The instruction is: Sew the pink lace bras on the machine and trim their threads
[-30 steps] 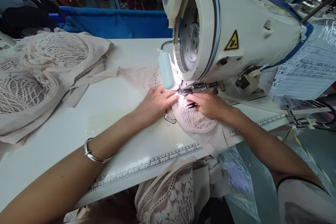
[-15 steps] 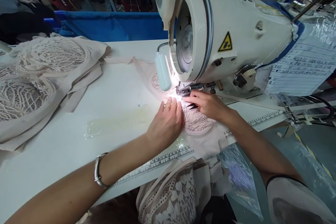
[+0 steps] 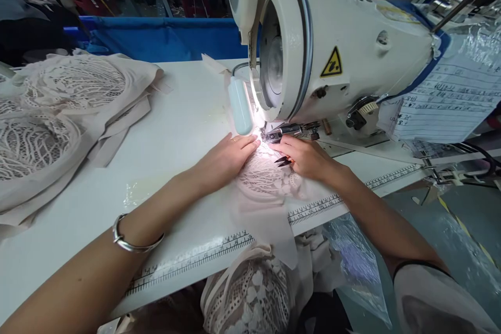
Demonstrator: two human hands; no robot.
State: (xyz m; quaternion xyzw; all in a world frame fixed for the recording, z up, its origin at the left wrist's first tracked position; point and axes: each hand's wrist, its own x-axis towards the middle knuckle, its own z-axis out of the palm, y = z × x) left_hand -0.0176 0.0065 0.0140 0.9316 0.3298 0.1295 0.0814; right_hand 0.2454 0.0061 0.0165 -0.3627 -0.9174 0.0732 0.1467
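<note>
My left hand (image 3: 225, 162) lies flat, fingers stretched, at the left edge of a pale pink lace bra piece (image 3: 260, 175), its fingertips close to the lit presser foot. Tucked in my right hand (image 3: 307, 156) are thread snips (image 3: 285, 161) with black blades and a bit of orange handle. The fingers of that hand rest beside the metal foot attachment (image 3: 287, 133) of the white sewing machine (image 3: 352, 36). Plain mesh from the lace piece hangs over the table's front edge. Bright light and my fingertips hide the needle point.
A pile of lace bra pieces (image 3: 78, 88) sits at the left of the white table (image 3: 183, 88). A small lamp (image 3: 240, 107) hangs by the needle. Ruler tape (image 3: 195, 258) runs along the front edge. More lace (image 3: 250, 292) lies below, near my lap. Handwritten paper (image 3: 430, 94) hangs right.
My left hand has shifted left and turned, fingers now pointing right. The lace piece has swung round and left, its mesh now over the front edge. My right hand stays nearly in place.
</note>
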